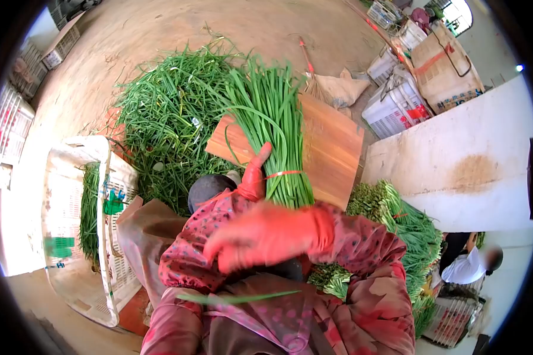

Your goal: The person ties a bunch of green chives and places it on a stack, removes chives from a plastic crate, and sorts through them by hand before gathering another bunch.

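Observation:
A bundle of long flat green leaves, like garlic chives (278, 118), is tied with a red band (284, 174) near its lower end. My left hand (254, 176), in a red-orange glove, grips the bundle at its left side, thumb on top and the other fingers hidden. Beneath the bundle is a wooden board (333, 145). My right hand (266, 234), gloved the same, is crossed in front of my body and blurred by motion. Its fingers look apart, with nothing seen in them. A loose green leaf (237, 297) is below it, over my lap, apart from the glove.
Loose chives (172, 112) are heaped beyond the board. A white plastic crate (105, 236) with greens stands at my left. Tied bundles (411, 236) are piled at my right beside a white wall (456, 177). Crates (394, 103) stand farther back. Another person (465, 266) is at far right.

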`<state>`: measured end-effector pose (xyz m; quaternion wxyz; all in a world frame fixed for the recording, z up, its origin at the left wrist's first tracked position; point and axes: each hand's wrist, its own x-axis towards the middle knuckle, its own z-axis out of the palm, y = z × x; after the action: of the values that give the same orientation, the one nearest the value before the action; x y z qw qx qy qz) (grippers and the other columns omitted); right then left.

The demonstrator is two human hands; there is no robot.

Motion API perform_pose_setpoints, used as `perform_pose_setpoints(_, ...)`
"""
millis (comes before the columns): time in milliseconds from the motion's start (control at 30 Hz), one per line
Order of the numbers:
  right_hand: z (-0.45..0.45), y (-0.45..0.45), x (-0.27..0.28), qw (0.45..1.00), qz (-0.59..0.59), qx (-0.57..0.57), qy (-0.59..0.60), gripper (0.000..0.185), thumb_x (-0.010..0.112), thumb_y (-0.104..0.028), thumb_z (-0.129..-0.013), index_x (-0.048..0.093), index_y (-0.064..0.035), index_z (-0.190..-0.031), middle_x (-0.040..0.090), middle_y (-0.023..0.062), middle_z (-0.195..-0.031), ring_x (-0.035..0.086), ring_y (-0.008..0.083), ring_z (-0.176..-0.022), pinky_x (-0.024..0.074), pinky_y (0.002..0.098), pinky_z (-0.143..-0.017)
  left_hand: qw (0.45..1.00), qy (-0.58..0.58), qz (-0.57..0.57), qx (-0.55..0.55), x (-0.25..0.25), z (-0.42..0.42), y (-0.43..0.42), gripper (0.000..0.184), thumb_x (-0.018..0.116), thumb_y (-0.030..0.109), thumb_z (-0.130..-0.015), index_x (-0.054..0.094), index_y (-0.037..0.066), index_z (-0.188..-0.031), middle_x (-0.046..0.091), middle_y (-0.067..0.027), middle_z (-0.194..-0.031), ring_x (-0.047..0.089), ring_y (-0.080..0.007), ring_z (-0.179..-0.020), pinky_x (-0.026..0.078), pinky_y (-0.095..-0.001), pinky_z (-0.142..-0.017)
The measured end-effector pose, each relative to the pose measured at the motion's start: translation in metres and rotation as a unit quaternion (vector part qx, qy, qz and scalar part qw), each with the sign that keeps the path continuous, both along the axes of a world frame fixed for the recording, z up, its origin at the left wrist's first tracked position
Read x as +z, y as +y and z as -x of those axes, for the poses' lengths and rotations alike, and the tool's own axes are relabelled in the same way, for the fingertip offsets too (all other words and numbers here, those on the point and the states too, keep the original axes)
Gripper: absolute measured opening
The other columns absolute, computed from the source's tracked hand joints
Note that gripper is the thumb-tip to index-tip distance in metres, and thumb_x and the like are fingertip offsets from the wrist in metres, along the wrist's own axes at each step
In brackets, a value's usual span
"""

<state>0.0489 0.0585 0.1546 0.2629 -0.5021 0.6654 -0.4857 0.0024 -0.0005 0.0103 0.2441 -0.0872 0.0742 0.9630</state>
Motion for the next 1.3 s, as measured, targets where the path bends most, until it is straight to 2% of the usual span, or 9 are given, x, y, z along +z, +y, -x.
perform_pose_setpoints(133, 0.033, 0.041, -0.025, 0.894, -0.209, -0.253, 0.303, 0.019, 0.053, -0.025, -0.093, 0.06, -0.0166, -0.109, 0.066, 0.0062, -0.091, 0.065, 0.026, -0.08, 0.0527, 0.0352, -0.066, 0.983, 0.111, -0.113, -0.092, -0.093, 0.024, -0.005, 0.042, 0.06, 0.029, -0.09, 0.055, 0.007, -0.124, 0.064, -0.0087, -0.111, 0.062, -0.0223, -0.101, 0.046, -0.0383, -0.096)
perform_pose_setpoints(200, 0.047, 0.051, -0.024, 0.799, -0.398, -0.212, 0.397, 0.025, 0.051, -0.022, -0.093, 0.056, -0.0177, -0.117, 0.065, 0.0079, -0.097, 0.063, 0.0289, -0.09, 0.0527, 0.0359, -0.075, 0.995, 0.087, 0.046, 0.02, -0.06, 0.01, 0.0, 0.04, 0.06, 0.028, -0.089, 0.055, 0.006, -0.122, 0.064, -0.0091, -0.11, 0.062, -0.0224, -0.099, 0.048, -0.0376, -0.093)
perform_pose_setpoints(233, 0.067, 0.067, -0.051, 0.813, -0.241, -0.253, 0.465, 0.024, 0.052, -0.02, -0.089, 0.057, -0.0125, -0.111, 0.065, 0.0097, -0.095, 0.064, 0.0303, -0.087, 0.0524, 0.0395, -0.072, 0.968, 0.063, 0.207, 0.129, -0.036, 0.003, 0.001, 0.038, 0.06, 0.026, -0.089, 0.056, 0.005, -0.121, 0.064, -0.0095, -0.109, 0.063, -0.0225, -0.097, 0.049, -0.0369, -0.09)
perform_pose_setpoints(267, 0.092, 0.088, -0.079, 0.802, -0.08, -0.288, 0.517, 0.023, 0.053, -0.018, -0.085, 0.059, -0.0072, -0.104, 0.065, 0.0115, -0.092, 0.064, 0.0318, -0.084, 0.0521, 0.043, -0.069, 0.989, -0.001, 0.138, 0.043, -0.017, 0.001, -0.001, 0.04, 0.058, 0.032, -0.089, 0.057, 0.007, -0.12, 0.065, -0.011, -0.111, 0.063, -0.0244, -0.098, 0.051, -0.0401, -0.089)
perform_pose_setpoints(400, 0.175, 0.163, -0.06, 0.616, -0.398, -0.494, 0.468, 0.024, 0.052, -0.014, -0.086, 0.061, -0.0085, -0.108, 0.064, 0.0112, -0.097, 0.062, 0.0317, -0.092, 0.0494, 0.0428, -0.081, 0.988, 0.022, 0.15, 0.013, -0.016, 0.006, -0.002, 0.044, 0.062, 0.034, -0.087, 0.056, 0.007, -0.121, 0.066, -0.0102, -0.109, 0.066, -0.0254, -0.091, 0.052, -0.0408, -0.086)
perform_pose_setpoints(600, 0.062, 0.093, -0.039, 0.909, -0.12, -0.25, 0.31, 0.017, 0.055, -0.012, -0.081, 0.062, -0.0098, -0.096, 0.064, 0.0084, -0.097, 0.063, 0.029, -0.081, 0.0511, 0.041, -0.07, 0.977, -0.031, 0.207, 0.039, -0.022, 0.006, 0.0, 0.041, 0.061, 0.033, -0.088, 0.056, 0.008, -0.121, 0.066, -0.0112, -0.106, 0.065, -0.0246, -0.089, 0.053, -0.0391, -0.084)
perform_pose_setpoints(933, 0.015, 0.067, -0.079, 0.824, -0.284, -0.106, 0.48, 0.008, 0.059, -0.016, -0.074, 0.058, -0.0084, -0.077, 0.059, 0.0093, -0.072, 0.06, 0.0279, -0.066, 0.0468, 0.0404, -0.056, 0.949, -0.045, 0.295, 0.104, -0.045, 0.016, 0.003, 0.03, 0.065, 0.027, -0.085, 0.062, 0.007, -0.108, 0.068, -0.0081, -0.093, 0.065, -0.0223, -0.076, 0.054, -0.0358, -0.072)
perform_pose_setpoints(1100, -0.058, 0.099, -0.074, 0.91, -0.38, 0.006, 0.167, 0.009, 0.057, -0.013, -0.075, 0.058, -0.0041, -0.077, 0.061, 0.0162, -0.072, 0.062, 0.0342, -0.066, 0.0495, 0.0438, -0.056, 0.956, -0.069, 0.236, 0.158, -0.048, 0.017, 0.001, 0.045, 0.073, 0.019, -0.079, 0.056, 0.003, -0.117, 0.065, -0.0079, -0.101, 0.064, -0.0208, -0.083, 0.053, -0.0343, -0.073)
perform_pose_setpoints(1300, -0.142, 0.171, -0.122, 0.816, -0.571, 0.092, -0.018, 0.019, 0.051, -0.018, -0.084, 0.062, -0.0042, -0.09, 0.065, 0.0187, -0.08, 0.065, 0.0392, -0.081, 0.0516, 0.0446, -0.064, 0.935, -0.073, 0.243, 0.247, -0.048, 0.029, -0.002, 0.04, 0.066, 0.023, -0.084, 0.056, 0.009, -0.119, 0.064, -0.0063, -0.106, 0.062, -0.0241, -0.088, 0.052, -0.0393, -0.08)
